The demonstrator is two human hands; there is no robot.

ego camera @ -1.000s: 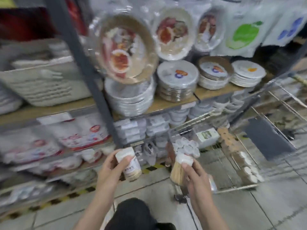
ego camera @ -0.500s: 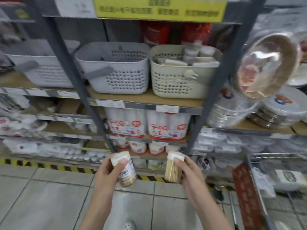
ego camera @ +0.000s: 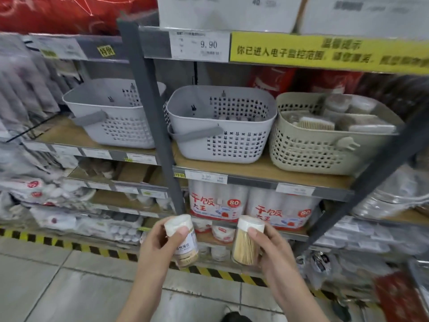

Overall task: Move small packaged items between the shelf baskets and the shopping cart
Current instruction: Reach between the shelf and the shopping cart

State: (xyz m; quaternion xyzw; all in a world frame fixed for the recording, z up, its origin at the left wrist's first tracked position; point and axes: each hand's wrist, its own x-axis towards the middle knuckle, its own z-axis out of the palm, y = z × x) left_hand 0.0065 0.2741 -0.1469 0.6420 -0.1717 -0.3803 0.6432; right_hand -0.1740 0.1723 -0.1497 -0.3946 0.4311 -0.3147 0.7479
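Observation:
My left hand [ego camera: 155, 247] grips a small toothpick jar [ego camera: 183, 240] with a white lid and a printed label. My right hand [ego camera: 271, 252] holds a second clear toothpick jar [ego camera: 247, 242], also white-lidded. Both jars are upright at waist height in front of the shelving. On the wooden shelf above stand a grey basket [ego camera: 220, 126] in the middle, another grey basket [ego camera: 116, 117] to its left, and a beige basket [ego camera: 325, 135] at the right holding several toothpick packs. The shopping cart is barely visible at the lower right corner.
A dark steel upright [ego camera: 153, 117] crosses between the two grey baskets; a slanted one [ego camera: 371, 177] runs at the right. Stacks of disposable cups [ego camera: 253, 205] fill the shelf below. A yellow-black floor stripe [ego camera: 69, 244] edges the shelving.
The view has swung left and up from the cart to the baskets, which now sit larger and nearer. Both hands still hold their jars, raised slightly toward the shelf.

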